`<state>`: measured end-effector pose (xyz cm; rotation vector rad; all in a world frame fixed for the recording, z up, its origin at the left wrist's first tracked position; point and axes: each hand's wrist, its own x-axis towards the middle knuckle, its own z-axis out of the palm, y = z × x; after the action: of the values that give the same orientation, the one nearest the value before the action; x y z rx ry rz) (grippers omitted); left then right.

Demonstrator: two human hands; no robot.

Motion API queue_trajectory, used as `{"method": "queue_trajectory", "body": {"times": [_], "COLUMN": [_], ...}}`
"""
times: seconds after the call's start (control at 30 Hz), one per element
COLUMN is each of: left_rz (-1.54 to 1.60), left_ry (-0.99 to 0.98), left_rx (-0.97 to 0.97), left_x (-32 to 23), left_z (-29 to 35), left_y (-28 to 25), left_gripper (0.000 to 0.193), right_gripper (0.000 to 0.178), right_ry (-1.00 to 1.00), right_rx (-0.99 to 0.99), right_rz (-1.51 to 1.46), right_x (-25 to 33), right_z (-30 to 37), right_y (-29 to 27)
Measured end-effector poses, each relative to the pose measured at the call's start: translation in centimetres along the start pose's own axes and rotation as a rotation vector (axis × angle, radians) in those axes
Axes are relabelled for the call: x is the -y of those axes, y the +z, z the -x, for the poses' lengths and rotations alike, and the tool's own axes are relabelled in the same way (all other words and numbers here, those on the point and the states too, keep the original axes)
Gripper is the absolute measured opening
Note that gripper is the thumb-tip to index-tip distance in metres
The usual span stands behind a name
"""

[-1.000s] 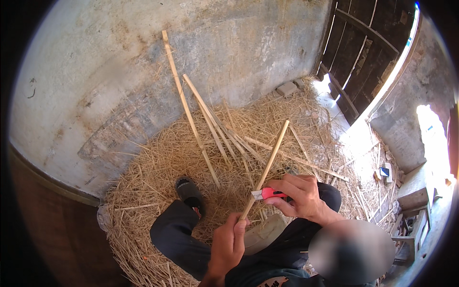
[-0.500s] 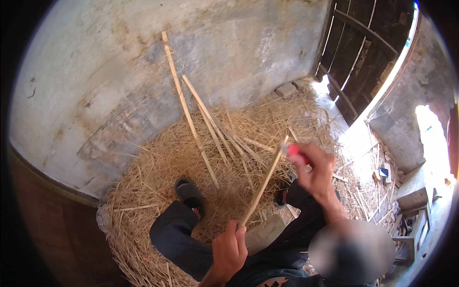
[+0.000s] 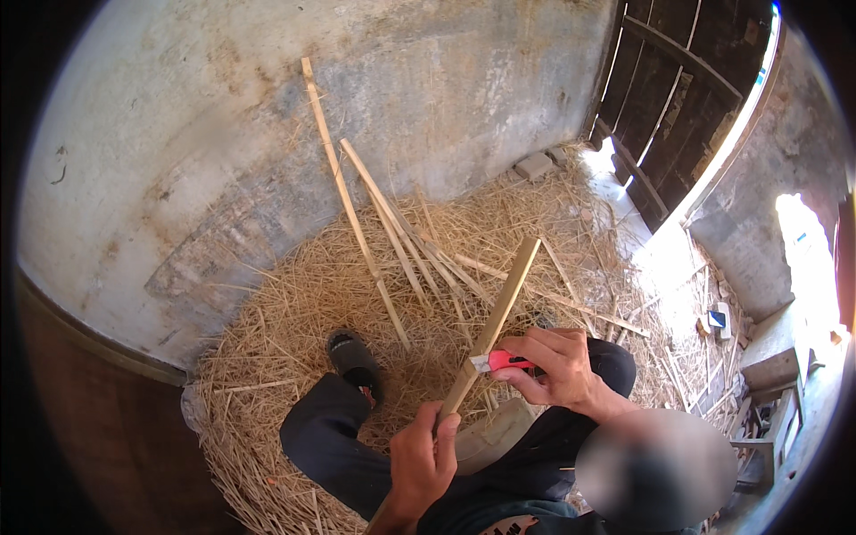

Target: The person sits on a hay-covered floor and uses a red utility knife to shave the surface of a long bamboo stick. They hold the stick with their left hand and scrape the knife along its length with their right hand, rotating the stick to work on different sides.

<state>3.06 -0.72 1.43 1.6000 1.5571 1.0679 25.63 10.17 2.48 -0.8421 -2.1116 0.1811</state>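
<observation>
My left hand [image 3: 423, 459] is closed round the near end of a pale bamboo strip [image 3: 513, 290]. The strip slants up and away to the right, its broad face partly turned to view. In my right hand [image 3: 563, 370] is a red-handled utility knife [image 3: 510, 359], gripped between thumb and fingers. Its short metal blade meets the strip's right side, a little below the strip's middle. Part of the handle is hidden by my fingers.
Several other bamboo strips [image 3: 343, 201] lean on the stained wall [image 3: 267, 98] or lie in the straw [image 3: 285, 330]. Bricks [image 3: 535, 166] rest by the wall near a wooden door [image 3: 678, 98]. A pale block [image 3: 504, 432] lies between my legs.
My right hand and the knife have come down from the strip's far end to below its middle. The strip has turned, showing more of its broad face. My left hand keeps its grip.
</observation>
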Motion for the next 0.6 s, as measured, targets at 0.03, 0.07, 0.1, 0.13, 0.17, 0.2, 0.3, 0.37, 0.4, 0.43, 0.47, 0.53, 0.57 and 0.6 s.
{"method": "queue_trajectory", "body": {"times": [0.03,0.07,0.1,0.13,0.17,0.2,0.3,0.37,0.4,0.43,0.47,0.53,0.57,0.6], "left_rz": [0.004,0.007,0.011,0.008,0.006,0.003,-0.076,-0.079,-0.080,-0.072,-0.063,-0.049,-0.038,-0.028], "left_ry": [0.004,0.008,0.012,0.016,0.020,0.024,-0.004,-0.013,-0.017,-0.015,-0.013,-0.033,-0.055,-0.078], "left_rx": [-0.001,-0.002,-0.003,-0.011,-0.019,-0.027,0.030,0.035,0.039,0.034,0.030,0.045,0.066,0.087], "left_x": [0.0,0.0,0.0,0.0,0.0,0.0,0.1,-0.1,-0.1,-0.1,0.0,0.3,0.6,0.8], "left_z": [0.0,-0.1,-0.1,-0.1,0.0,0.0,0.1,0.2,0.2,0.3,0.4,1.2,2.1,2.5], "left_y": [0.0,0.0,0.1,0.1,0.2,0.3,0.0,-0.1,-0.2,-0.2,-0.1,-0.1,-0.2,-0.3], "left_gripper": [0.026,0.026,0.026,0.026,0.026,0.026,0.019,0.020,0.020,0.023,0.025,0.029,0.029,0.029], "right_gripper": [0.035,0.035,0.036,0.035,0.035,0.035,0.033,0.028,0.026,0.024,0.023,0.021,0.020,0.021], "right_ry": [-0.004,-0.008,-0.013,-0.015,-0.016,-0.018,-0.036,0.006,0.028,0.028,0.029,0.135,0.241,0.328], "right_rx": [0.012,0.023,0.035,0.026,0.017,0.009,-0.076,-0.036,-0.016,-0.047,-0.078,-0.219,-0.326,-0.361], "right_rz": [0.008,0.016,0.025,0.036,0.048,0.060,0.024,0.077,0.104,0.111,0.119,0.158,0.193,0.231], "right_x": [0.1,0.2,0.3,0.4,0.4,0.4,-0.4,-0.2,-0.3,-0.6,-1.2,-3.4,-4.8,-5.8], "right_z": [0.0,-0.1,-0.1,-0.2,-0.2,-0.2,-0.2,-0.5,-0.6,-0.7,-0.9,-1.5,-2.0,-2.9], "right_y": [-0.1,-0.2,-0.2,-0.2,-0.2,-0.2,0.3,-0.5,-0.9,-1.2,-1.4,-2.1,-2.8,-4.2]}}
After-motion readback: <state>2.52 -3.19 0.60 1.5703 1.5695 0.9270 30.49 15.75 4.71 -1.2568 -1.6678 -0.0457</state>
